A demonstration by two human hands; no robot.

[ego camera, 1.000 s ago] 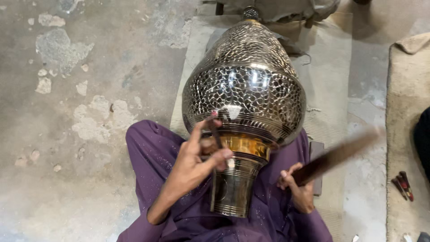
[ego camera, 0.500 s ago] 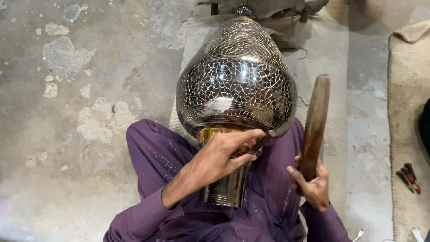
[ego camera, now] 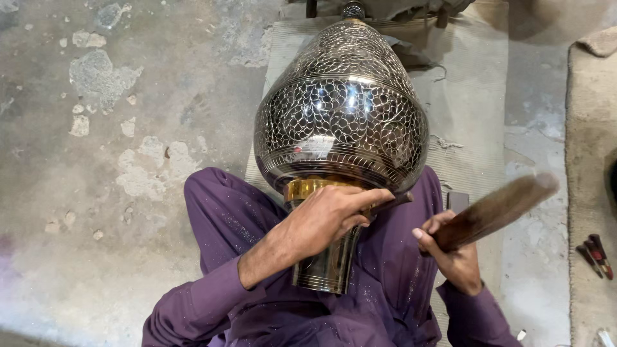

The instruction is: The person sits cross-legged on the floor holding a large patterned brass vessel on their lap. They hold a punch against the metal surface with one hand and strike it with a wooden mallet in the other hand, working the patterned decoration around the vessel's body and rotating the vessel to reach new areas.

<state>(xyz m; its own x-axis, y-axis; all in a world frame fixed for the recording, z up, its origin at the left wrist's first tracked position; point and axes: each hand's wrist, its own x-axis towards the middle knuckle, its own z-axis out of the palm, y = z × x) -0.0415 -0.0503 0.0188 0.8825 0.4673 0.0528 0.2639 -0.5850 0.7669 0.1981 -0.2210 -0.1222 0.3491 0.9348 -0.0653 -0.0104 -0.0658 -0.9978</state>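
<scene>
A large engraved metal vase (ego camera: 340,122) with a leaf-like pattern lies on my lap, its brass neck (ego camera: 302,188) and dark cylindrical base (ego camera: 328,263) toward me. My left hand (ego camera: 328,215) rests across the neck, gripping a thin dark chisel (ego camera: 391,202) whose tip points right under the vase's belly. My right hand (ego camera: 450,247) holds a brown wooden mallet (ego camera: 498,209), raised and tilted up to the right, blurred. My legs are in purple cloth (ego camera: 225,218).
A woven mat (ego camera: 469,109) lies under the vase on a stained concrete floor (ego camera: 96,160). Small red-handled tools (ego camera: 594,254) lie at the right edge. A tan mat (ego camera: 588,128) runs along the right side. Dark metal parts (ego camera: 385,8) sit beyond the vase top.
The mallet has swung from nearly upright to tilted out to the right. My left hand stays on the vase neck with the chisel. The view has shifted slightly.
</scene>
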